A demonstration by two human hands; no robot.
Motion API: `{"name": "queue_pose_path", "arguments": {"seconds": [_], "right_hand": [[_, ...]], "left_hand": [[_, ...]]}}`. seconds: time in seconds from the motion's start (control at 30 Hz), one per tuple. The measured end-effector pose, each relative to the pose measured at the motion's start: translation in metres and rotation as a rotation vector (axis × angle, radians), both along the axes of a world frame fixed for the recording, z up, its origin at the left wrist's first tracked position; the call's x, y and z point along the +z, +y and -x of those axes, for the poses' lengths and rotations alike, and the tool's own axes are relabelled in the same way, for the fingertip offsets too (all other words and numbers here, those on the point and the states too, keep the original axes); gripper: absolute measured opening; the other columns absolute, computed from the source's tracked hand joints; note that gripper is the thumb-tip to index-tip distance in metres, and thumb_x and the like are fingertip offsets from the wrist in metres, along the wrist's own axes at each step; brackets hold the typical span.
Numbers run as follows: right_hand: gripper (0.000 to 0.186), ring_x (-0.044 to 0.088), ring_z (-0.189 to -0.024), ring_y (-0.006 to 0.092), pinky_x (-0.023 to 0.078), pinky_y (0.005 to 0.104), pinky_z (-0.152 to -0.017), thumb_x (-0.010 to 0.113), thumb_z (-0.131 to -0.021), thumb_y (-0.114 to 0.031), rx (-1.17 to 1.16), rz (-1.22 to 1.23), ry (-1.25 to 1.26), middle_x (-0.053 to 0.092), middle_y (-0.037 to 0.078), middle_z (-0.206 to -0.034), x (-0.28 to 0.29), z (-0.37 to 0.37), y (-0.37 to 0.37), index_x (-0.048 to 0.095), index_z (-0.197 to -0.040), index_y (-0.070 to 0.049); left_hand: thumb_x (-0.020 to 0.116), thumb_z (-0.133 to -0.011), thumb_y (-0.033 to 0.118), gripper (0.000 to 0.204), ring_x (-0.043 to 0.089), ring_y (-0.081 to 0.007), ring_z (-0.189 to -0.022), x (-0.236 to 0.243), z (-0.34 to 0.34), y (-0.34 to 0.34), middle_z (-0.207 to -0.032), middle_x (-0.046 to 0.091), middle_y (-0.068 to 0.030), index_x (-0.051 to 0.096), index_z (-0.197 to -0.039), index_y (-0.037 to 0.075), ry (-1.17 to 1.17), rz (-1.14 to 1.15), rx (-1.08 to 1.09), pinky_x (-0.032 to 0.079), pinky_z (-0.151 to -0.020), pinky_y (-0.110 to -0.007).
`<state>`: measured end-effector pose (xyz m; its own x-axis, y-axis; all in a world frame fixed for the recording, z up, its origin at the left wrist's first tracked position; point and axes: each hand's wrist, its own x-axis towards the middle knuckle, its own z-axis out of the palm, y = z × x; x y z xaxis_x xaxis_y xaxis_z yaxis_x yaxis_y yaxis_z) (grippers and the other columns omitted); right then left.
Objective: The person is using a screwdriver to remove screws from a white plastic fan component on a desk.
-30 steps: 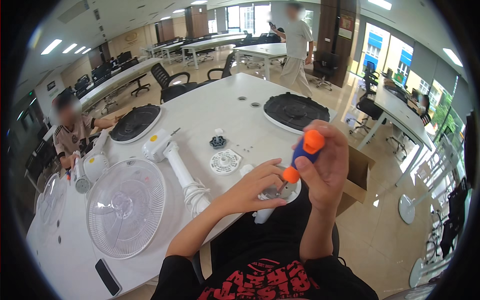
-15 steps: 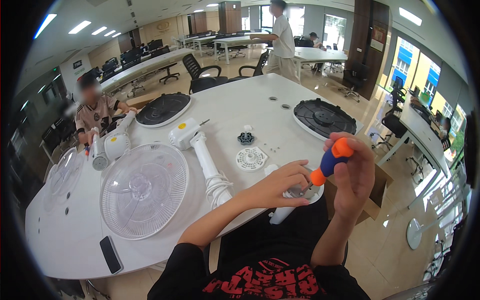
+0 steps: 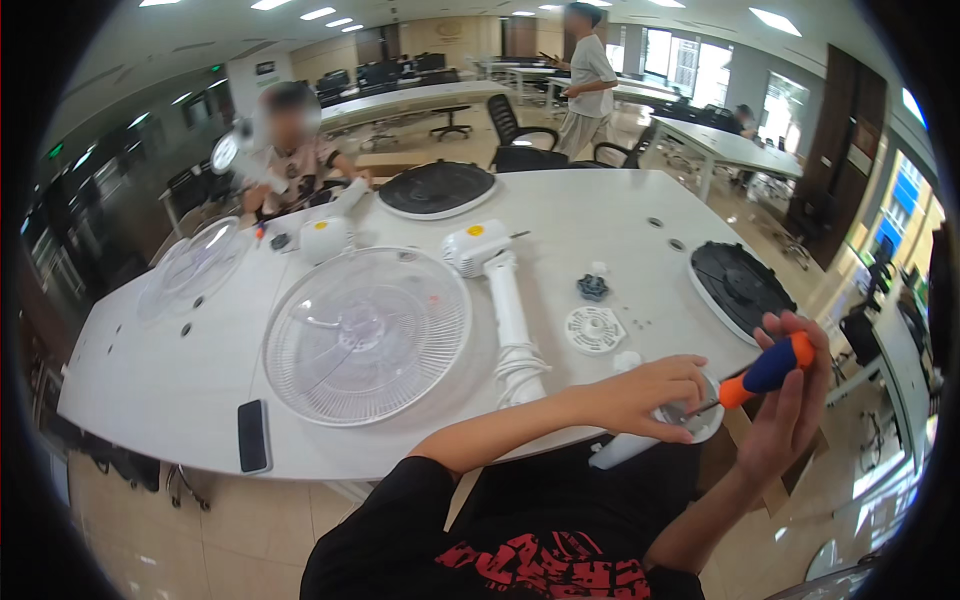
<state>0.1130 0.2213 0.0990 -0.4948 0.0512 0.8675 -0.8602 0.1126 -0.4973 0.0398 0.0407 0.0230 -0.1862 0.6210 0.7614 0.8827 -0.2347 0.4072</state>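
My right hand (image 3: pixel 785 410) grips a screwdriver (image 3: pixel 772 365) with a blue and orange handle. Its shaft slants down to the left into a white round fan part (image 3: pixel 708 424), which has a pale tube-like piece (image 3: pixel 620 450) jutting from below. Curled over that part's rim, my left hand (image 3: pixel 650 395) steadies it at the table edge, above my lap. The screwdriver tip and whatever it touches are hidden by the left fingers. Just beyond lie a white vented disc (image 3: pixel 595 330), a dark knob (image 3: pixel 593 287) and several small screws (image 3: pixel 640 323).
A white fan body (image 3: pixel 510 310) with coiled cord lies left of my hands, beside a clear fan grille (image 3: pixel 365 335). Black-and-white round bases (image 3: pixel 740 288) rest on the table (image 3: pixel 380 465). A phone (image 3: pixel 254 436) is near the front edge. Opposite sits a person (image 3: pixel 300 165) handling white fan parts.
My view has swung left, so the table appears farther right. The screwdriver handle leans lower and more sideways. Across the table, the person has lifted a white fan part.
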Motion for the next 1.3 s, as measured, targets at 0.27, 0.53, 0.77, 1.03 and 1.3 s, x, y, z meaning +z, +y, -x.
{"name": "queue_pose_path", "arguments": {"seconds": [0.27, 0.53, 0.77, 1.03, 1.3], "right_hand": [[0.039, 0.061, -0.104, 0.0231, 0.051, 0.0394, -0.093, 0.062, -0.101, -0.016, -0.113, 0.033, 0.104, 0.06, 0.021, -0.126, -0.001, 0.016, -0.011, 0.05, -0.133, 0.001], [0.037, 0.059, -0.13, 0.0295, 0.049, 0.0433, -0.109, 0.048, -0.106, -0.009, 0.059, -0.005, 0.07, 0.053, 0.025, -0.147, 0.005, 0.013, -0.019, 0.051, -0.142, 0.001], [0.042, 0.06, -0.118, 0.0274, 0.047, 0.0399, -0.103, 0.065, -0.095, -0.004, 0.102, 0.033, 0.052, 0.059, 0.026, -0.134, 0.008, 0.003, -0.018, 0.053, -0.135, 0.002], [0.043, 0.055, -0.114, 0.0229, 0.045, 0.0371, -0.101, 0.07, -0.087, 0.0, -0.019, 0.0, 0.095, 0.052, 0.02, -0.136, 0.005, 0.009, -0.016, 0.057, -0.129, -0.001], [0.037, 0.057, -0.126, 0.0293, 0.044, 0.0399, -0.108, 0.057, -0.097, -0.001, 0.149, 0.044, -0.031, 0.057, 0.023, -0.134, 0.012, -0.003, -0.017, 0.056, -0.134, 0.003]], "left_hand": [[0.081, -0.087, 0.023, 0.032, 0.053, -0.0369, -0.124, -0.003, -0.001, -0.003, -0.113, 0.06, -0.0107, 0.055, -0.097, 0.006, -0.004, 0.035, 0.039, 0.032, -0.122, -0.054], [0.079, -0.09, 0.033, 0.034, 0.04, -0.0444, -0.145, 0.004, -0.009, -0.008, -0.121, 0.059, -0.0128, 0.06, -0.098, 0.005, -0.036, 0.177, 0.12, 0.04, -0.113, -0.05], [0.082, -0.085, 0.025, 0.034, 0.055, -0.0345, -0.118, 0.011, -0.011, -0.006, -0.104, 0.06, -0.008, 0.054, -0.089, 0.007, -0.08, 0.116, 0.129, 0.035, -0.121, -0.05], [0.082, -0.086, 0.027, 0.036, 0.053, -0.0377, -0.124, 0.008, -0.011, -0.006, -0.107, 0.061, -0.0088, 0.053, -0.091, 0.008, -0.096, 0.119, 0.13, 0.036, -0.12, -0.05], [0.082, -0.087, 0.028, 0.036, 0.052, -0.0388, -0.127, 0.005, -0.013, -0.004, -0.109, 0.06, -0.009, 0.052, -0.092, 0.008, -0.121, 0.127, 0.152, 0.039, -0.116, -0.047]]}}
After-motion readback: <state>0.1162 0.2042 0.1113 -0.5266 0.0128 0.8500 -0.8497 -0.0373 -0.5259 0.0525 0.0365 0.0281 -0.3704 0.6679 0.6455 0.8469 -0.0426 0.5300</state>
